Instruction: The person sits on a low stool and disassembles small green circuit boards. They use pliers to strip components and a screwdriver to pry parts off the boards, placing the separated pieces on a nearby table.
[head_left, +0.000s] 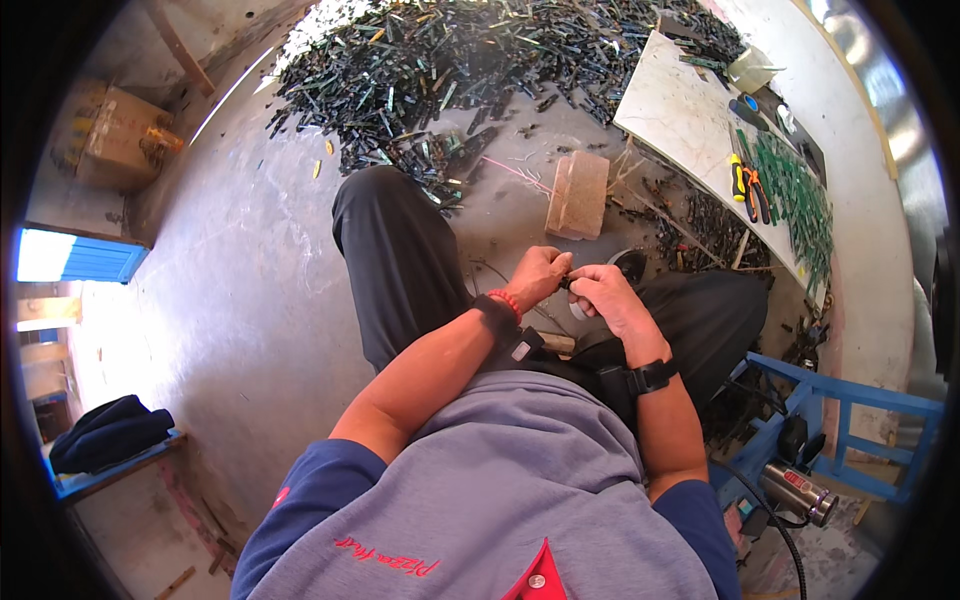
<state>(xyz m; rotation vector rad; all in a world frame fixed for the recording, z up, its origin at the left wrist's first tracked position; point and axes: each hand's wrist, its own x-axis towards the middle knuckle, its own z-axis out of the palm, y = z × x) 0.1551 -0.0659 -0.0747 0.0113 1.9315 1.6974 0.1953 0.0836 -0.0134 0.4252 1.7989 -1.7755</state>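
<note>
My left hand, a red bead bracelet at its wrist, meets my right hand between my knees. Both are closed, with fingertips pinching a small dark piece. Fingers cover most of it, so its kind cannot be made out. A whitish rounded thing shows just under my right fingers. Beyond the hands a brown brick lies on the floor. Near it, a large heap of dark flat strips spreads across the floor.
On the right, a pale board bears green strips, orange-handled pliers and a yellow-handled screwdriver. A blue frame and metal cylinder stand lower right. A cardboard box and dark cloth are at left.
</note>
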